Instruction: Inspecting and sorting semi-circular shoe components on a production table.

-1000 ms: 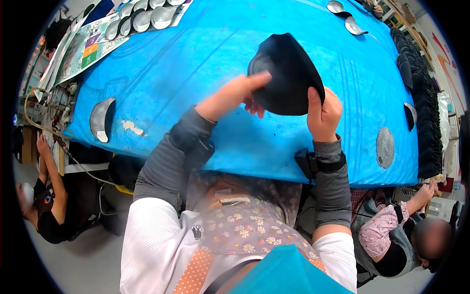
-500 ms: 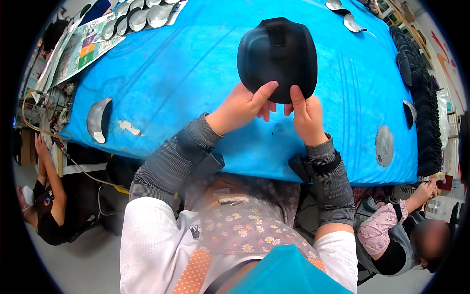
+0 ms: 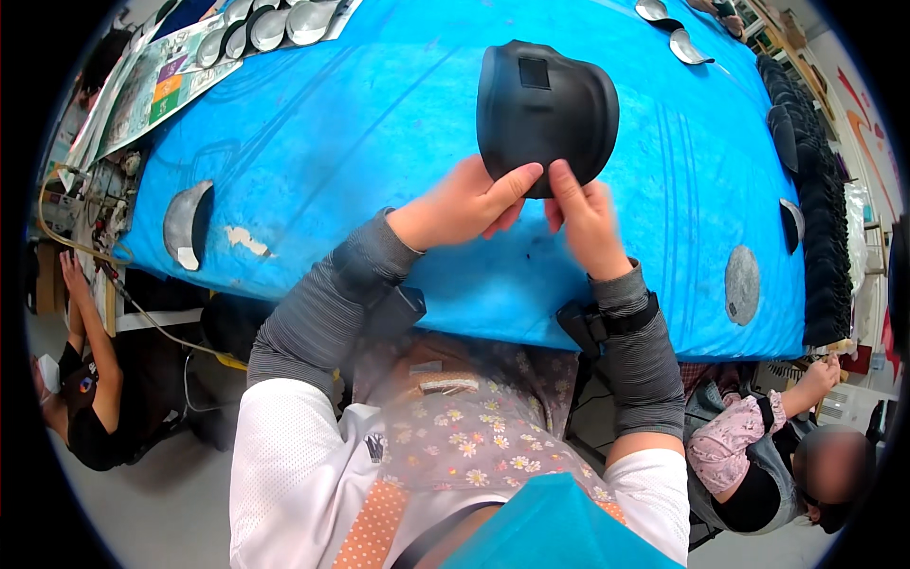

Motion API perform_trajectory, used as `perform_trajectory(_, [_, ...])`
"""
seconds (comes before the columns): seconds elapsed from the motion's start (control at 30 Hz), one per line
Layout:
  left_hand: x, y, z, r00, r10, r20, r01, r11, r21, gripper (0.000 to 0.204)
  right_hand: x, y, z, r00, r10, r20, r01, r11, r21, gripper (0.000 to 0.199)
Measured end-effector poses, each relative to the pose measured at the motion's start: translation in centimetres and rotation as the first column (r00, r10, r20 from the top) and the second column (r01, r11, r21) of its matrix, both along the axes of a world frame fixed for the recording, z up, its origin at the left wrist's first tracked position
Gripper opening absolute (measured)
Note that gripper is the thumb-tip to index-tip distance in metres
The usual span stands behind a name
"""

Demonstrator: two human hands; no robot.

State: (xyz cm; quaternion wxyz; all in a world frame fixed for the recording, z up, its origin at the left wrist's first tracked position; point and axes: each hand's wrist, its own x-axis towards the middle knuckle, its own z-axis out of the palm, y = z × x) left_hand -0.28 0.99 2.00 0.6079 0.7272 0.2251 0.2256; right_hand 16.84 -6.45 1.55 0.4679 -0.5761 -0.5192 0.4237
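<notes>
Above the blue-covered table (image 3: 379, 142) I hold up a black moulded pad (image 3: 555, 119), rounded and shell-like, with a small square patch near its far end. My left hand (image 3: 479, 201) pinches its near edge, thumb on top and fingers beneath. Beside it, my right hand (image 3: 583, 213) also grips the near edge, its thumb almost touching the left one. The fingers under the pad are partly hidden.
A curved grey-and-black piece (image 3: 188, 226) lies at the left. A flat grey oval pad (image 3: 742, 284) lies at the right, near a long stack of black pads (image 3: 823, 209). Silver cupped pieces (image 3: 267, 30) sit far left. People work on both sides.
The black pad has tilted and shifted slightly right, its far end leaning left. My right thumb has moved left, closer to the left thumb.
</notes>
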Motion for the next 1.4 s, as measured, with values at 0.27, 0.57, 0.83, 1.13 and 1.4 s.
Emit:
perform_trajectory(0.27, [1.0,-0.9,-0.5,0.994,0.104,0.018,-0.104,0.995,-0.011,0.052,-0.8,-0.1,-0.7,0.953,0.108,-0.283,-0.102,0.994,0.038,0.055])
perform_trajectory(0.57, [1.4,-1.0,-0.3,0.987,0.144,0.065,-0.15,0.982,0.111,0.053,0.0,-0.1,-0.8,0.964,0.102,-0.246,-0.08,0.992,0.096,0.054])
perform_trajectory(0.83, [1.9,-1.1,-0.4,0.991,0.125,0.044,-0.126,0.992,0.018,0.045,1.4,0.1,0.1,0.972,0.066,-0.225,-0.057,0.997,0.045,0.051])
perform_trajectory(1.13, [4.5,-2.1,1.0,0.994,0.109,0.027,-0.108,0.994,-0.024,0.037,4.5,-0.2,0.5,0.932,0.044,-0.361,-0.043,0.999,0.012,0.043])
perform_trajectory(1.4, [5.5,-2.3,3.5,0.993,-0.076,-0.087,0.059,0.981,-0.182,0.035,8.2,0.4,2.7,0.844,-0.077,-0.531,0.153,0.983,0.1,0.024])
